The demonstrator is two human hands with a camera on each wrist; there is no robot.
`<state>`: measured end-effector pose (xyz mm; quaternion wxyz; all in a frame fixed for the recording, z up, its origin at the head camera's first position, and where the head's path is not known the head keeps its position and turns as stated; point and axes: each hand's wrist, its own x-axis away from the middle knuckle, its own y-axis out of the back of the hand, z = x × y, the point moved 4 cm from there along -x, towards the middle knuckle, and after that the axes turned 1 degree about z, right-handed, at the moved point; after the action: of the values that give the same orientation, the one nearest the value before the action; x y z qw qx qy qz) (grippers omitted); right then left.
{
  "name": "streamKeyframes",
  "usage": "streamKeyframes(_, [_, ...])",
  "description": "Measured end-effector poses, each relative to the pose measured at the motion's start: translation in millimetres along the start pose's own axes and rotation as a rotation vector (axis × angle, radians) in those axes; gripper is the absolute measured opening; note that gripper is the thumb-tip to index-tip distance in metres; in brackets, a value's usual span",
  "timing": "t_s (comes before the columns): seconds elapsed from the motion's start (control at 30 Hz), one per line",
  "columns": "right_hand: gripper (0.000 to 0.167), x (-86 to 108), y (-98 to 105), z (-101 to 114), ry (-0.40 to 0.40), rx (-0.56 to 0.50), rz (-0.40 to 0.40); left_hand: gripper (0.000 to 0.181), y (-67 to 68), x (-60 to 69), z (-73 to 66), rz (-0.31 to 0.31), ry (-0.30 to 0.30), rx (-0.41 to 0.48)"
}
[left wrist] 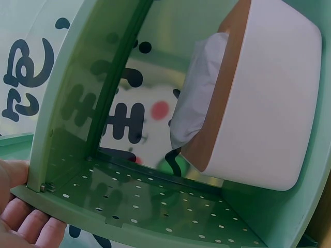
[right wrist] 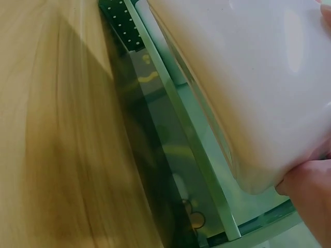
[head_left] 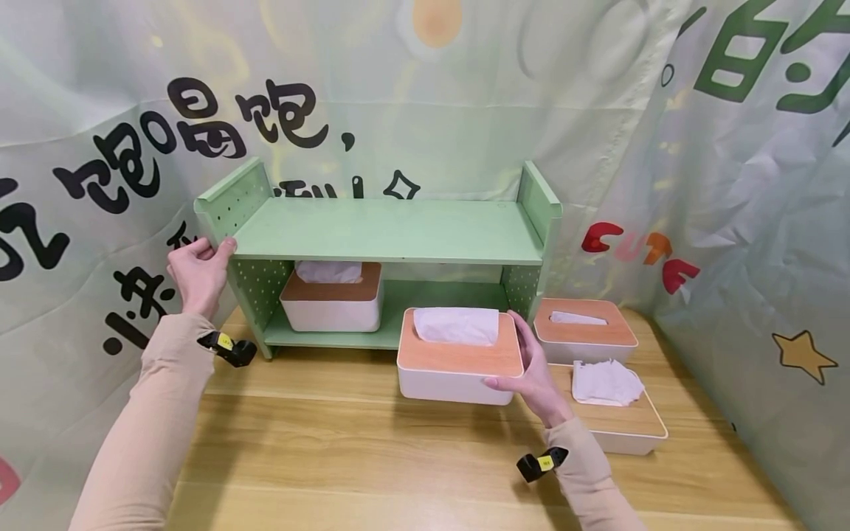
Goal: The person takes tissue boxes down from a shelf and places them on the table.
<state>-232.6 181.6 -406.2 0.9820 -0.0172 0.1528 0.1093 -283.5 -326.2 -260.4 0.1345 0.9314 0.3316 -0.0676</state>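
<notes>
My right hand [head_left: 531,372] grips the right end of a white tissue box [head_left: 458,387] with a wood-coloured lid and a tissue sticking out. The box is held above the table, in front of the lower level of a green two-level shelf [head_left: 392,228]. In the right wrist view the white side of this tissue box [right wrist: 258,88] fills the upper right. My left hand [head_left: 201,273] holds the front edge of the shelf's left side panel, thumb and fingers on either side of it. A second tissue box [head_left: 335,313] stands at the left of the lower level.
Right of the shelf, a tissue box [head_left: 587,350] stands on the wooden table [head_left: 299,457]. Nearer lies another tissue box [head_left: 627,441] with a crumpled tissue. Printed cloth [head_left: 432,96] hangs behind and on both sides.
</notes>
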Motion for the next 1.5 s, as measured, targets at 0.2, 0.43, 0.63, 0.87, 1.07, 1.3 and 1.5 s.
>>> streamKeyframes(0.2, [0.116,5.1,-1,-1,-0.010,0.034,-0.007,0.044,-0.3,0.1,0.4,0.000,-0.006,0.001])
streamKeyframes(0.43, [0.119,11.0,-4,-5,-0.026,0.062,-0.010,0.044,0.1,0.1,0.5,-0.003,-0.014,-0.012])
streamKeyframes(0.63, [0.118,14.0,-6,-7,-0.008,0.038,-0.007,0.044,-0.4,-0.1,0.5,0.003,-0.007,0.001])
streamKeyframes(0.87, [0.119,19.4,-4,-12,-0.017,0.052,0.005,0.044,-0.4,-0.1,0.8,0.004,0.005,0.013])
streamKeyframes(1.07, [0.119,23.2,-1,-16,-0.016,0.039,0.021,0.044,0.5,-0.2,1.4,-0.004,0.014,-0.002])
streamKeyframes(1.3, [0.119,25.7,-1,-18,-0.015,0.032,0.033,0.045,-0.2,-0.6,1.7,0.002,0.009,0.016])
streamKeyframes(1.5, [0.118,27.3,1,-21,-0.026,0.064,0.031,0.045,0.2,-0.5,1.8,-0.002,0.013,0.005])
